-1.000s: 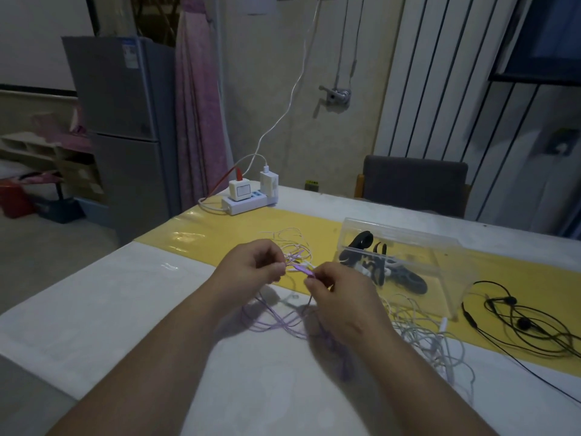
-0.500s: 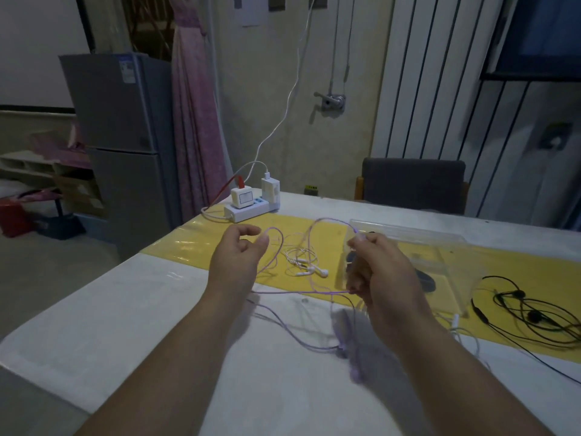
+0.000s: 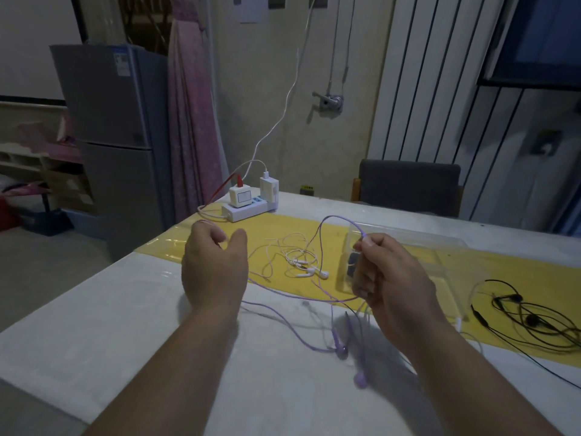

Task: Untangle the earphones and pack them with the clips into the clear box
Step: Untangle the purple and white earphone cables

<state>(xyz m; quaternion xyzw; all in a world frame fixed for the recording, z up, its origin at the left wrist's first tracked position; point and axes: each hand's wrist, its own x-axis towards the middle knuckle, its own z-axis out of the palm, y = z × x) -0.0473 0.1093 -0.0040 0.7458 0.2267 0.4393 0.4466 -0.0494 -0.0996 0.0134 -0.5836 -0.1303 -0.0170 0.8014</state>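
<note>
Purple earphones (image 3: 317, 237) hang stretched between my hands above the white table (image 3: 94, 309). My right hand (image 3: 390, 278) pinches the cord near its top, where it arches up. My left hand (image 3: 213, 265) has curled fingers, with the cord hooked over the index finger and trailing out under the palm. The two purple buds (image 3: 344, 350) lie on the table below my right hand. White earphones (image 3: 301, 262) sit tangled on the yellow runner between my hands. The clear box (image 3: 440, 256) stands behind my right hand, with black clips (image 3: 352, 265) partly visible inside. Black earphones (image 3: 534, 322) lie at the right.
A white power strip (image 3: 248, 210) with chargers and cables sits at the table's far left corner. A grey chair (image 3: 408, 187) stands behind the table. A grey fridge (image 3: 116, 121) and a pink curtain stand to the left. Another white cord (image 3: 462, 322) lies by my right wrist.
My hands rose and pulled apart, drawing the purple cord out of the heap into a long span. Its buds now lie free on the table.
</note>
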